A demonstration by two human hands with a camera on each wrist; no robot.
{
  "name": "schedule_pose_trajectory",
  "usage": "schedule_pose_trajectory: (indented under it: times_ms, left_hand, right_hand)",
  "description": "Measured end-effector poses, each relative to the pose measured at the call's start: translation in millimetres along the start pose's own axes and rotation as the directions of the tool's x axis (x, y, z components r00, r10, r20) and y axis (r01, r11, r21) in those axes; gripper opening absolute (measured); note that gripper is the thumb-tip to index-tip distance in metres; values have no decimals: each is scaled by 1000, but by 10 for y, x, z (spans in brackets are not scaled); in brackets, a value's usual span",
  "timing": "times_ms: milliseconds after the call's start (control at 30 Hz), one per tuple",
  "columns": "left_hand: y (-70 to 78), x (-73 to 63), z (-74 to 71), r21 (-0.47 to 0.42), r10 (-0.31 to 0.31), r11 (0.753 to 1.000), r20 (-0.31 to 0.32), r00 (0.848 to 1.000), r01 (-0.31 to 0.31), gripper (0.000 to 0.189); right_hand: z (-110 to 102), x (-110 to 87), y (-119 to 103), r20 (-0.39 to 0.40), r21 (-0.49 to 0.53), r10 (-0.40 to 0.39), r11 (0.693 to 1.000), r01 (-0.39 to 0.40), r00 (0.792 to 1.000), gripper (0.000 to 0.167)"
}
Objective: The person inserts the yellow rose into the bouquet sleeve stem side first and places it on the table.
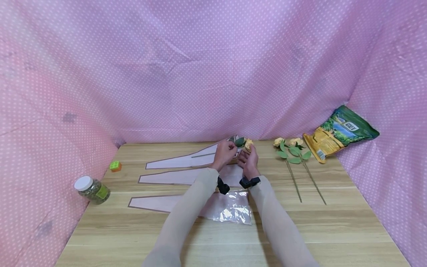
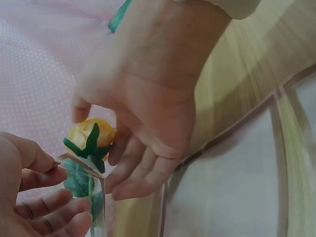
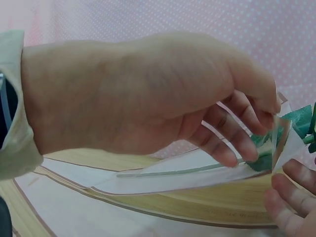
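At the right hand (image 1: pixel 249 163), a yellow artificial rose with green leaves (image 1: pixel 248 144) is held loosely by its bloom between thumb and fingers. Its stem is laid along a tapered white, brown-edged sleeve (image 1: pixel 180 161), whose mouth is pinched between thumb and finger by the left hand (image 1: pixel 225 152). On the near side of both hands, two similar sleeves (image 1: pixel 183 175) are laid out. Right of the right hand, two pale-yellow roses (image 1: pixel 295 151) are noted, with a green-and-yellow packet (image 1: pixel 343 131) beyond. Well left of the left hand, a white-lidded clear jar (image 1: pixel 93 190) is seen.
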State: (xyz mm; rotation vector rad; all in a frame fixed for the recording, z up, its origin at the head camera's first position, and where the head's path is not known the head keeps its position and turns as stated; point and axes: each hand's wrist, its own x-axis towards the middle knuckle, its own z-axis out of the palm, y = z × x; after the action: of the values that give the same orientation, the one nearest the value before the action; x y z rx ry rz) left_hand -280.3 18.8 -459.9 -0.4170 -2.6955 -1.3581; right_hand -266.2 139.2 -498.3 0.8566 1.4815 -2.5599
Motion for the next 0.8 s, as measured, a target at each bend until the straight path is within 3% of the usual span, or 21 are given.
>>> schedule_pose_trajectory:
  times_ms: [267,500,633,800]
  left_hand:
    - [-21,-36,14,20,-4,1000,15,1000,4,16]
    - [-33,-19,12,43,14,999,7,1000,-14,18]
    - [-53,0,4,47,21,999,-1,1000,-21,23]
    - [-96,13,-97,57,20,998,-13,1000,-19,26]
  right_hand:
    - [19,15,-15,42,21,-14,1000,13,999,35]
    - [40,28,-33,40,51,-27,998,25,999,32]
    - [48,50,-40,38,89,-37,995,34,999,41]
    - [62,71,-35,48,141,-54,989,47,997,37]
